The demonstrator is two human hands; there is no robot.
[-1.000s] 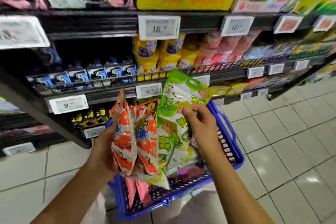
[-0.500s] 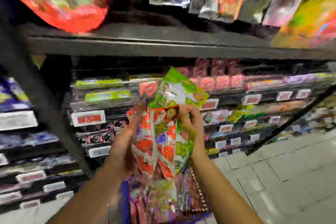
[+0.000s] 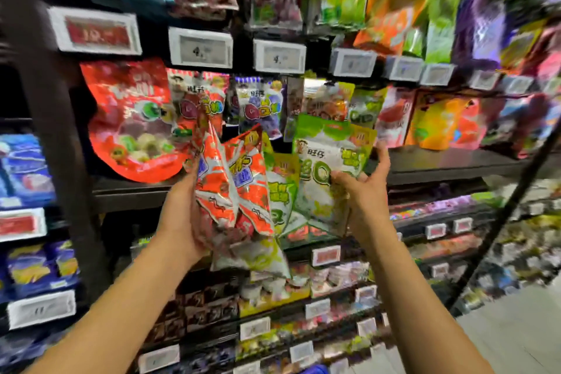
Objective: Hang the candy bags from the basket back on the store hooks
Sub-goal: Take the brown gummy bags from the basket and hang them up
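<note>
While both arms reach up toward a store display, the left hand (image 3: 182,215) grips a bunch of orange bags (image 3: 233,188), fingers wrapped behind them and the thumb side toward the camera. A few green and white packets hang beneath and behind this bunch in the same grasp. Just to the right, the right hand (image 3: 364,191) holds a green bag (image 3: 328,167) upright, thumb pressed on its front and fingers curled round its right edge. The green bag touches the orange ones along its left side. Behind the hands, a row of hanging packets (image 3: 261,106) shows similar candy in red, purple and green, and a large red bag (image 3: 133,121) hangs at the left. White price tags (image 3: 200,47) run along a dark rail above that row, with more bright packets hanging higher up. A dark shelf (image 3: 449,164) sits behind and to the right of the green bag. Lower shelves carry small goods with more tags, all blurred. A blue sliver at the bottom edge (image 3: 312,370) may be the basket, though that cannot be told for sure. Pale floor (image 3: 516,337) shows at the lower right.
</note>
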